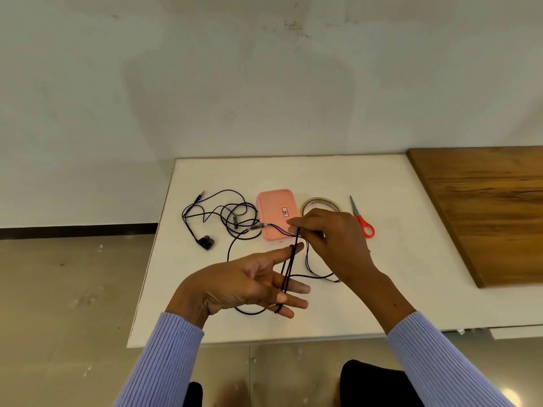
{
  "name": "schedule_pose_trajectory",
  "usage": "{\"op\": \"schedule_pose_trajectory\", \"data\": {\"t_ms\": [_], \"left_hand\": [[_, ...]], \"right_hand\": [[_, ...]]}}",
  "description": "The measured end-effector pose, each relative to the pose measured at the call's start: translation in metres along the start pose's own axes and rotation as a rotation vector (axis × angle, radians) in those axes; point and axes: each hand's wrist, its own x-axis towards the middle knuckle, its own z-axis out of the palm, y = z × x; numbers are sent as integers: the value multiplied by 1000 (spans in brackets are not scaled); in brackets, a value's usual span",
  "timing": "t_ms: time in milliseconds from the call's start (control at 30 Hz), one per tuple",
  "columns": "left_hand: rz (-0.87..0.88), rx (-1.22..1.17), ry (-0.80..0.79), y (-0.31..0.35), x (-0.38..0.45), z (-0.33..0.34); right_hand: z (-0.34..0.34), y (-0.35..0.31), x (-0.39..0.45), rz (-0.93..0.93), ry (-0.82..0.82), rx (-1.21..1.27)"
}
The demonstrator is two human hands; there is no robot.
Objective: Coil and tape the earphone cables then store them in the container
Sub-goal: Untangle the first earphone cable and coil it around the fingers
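Note:
A black earphone cable (289, 267) runs in a few turns around my left hand (249, 284), looped between its outstretched index finger and little finger. My left hand's fingers are spread and straight, palm facing right. My right hand (329, 245) pinches the same cable just above the left index fingertip. The rest of that cable trails over the pink container (274, 214) and onto the white table (396, 274). A second black earphone set (205, 241) lies tangled at the left, its jack (201, 196) pointing away. The container is closed, with a small label on its lid.
A roll of clear tape (320, 204) sits right of the container, partly behind my right hand. Red-handled scissors (362, 218) lie further right. A wooden board (484, 212) covers the table's right side. The table's left edge drops to the floor.

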Motion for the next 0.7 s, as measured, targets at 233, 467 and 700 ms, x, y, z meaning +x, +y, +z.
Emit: {"op": "schedule_pose_trajectory", "data": {"t_ms": [233, 467, 700], "left_hand": [[0, 50, 14, -2, 7, 3], [31, -2, -60, 1, 4, 2], [48, -23, -59, 2, 1, 0]], "right_hand": [[4, -1, -2, 71, 44, 31], [3, 2, -3, 127, 7, 47], [-1, 2, -3, 178, 7, 70]]}}
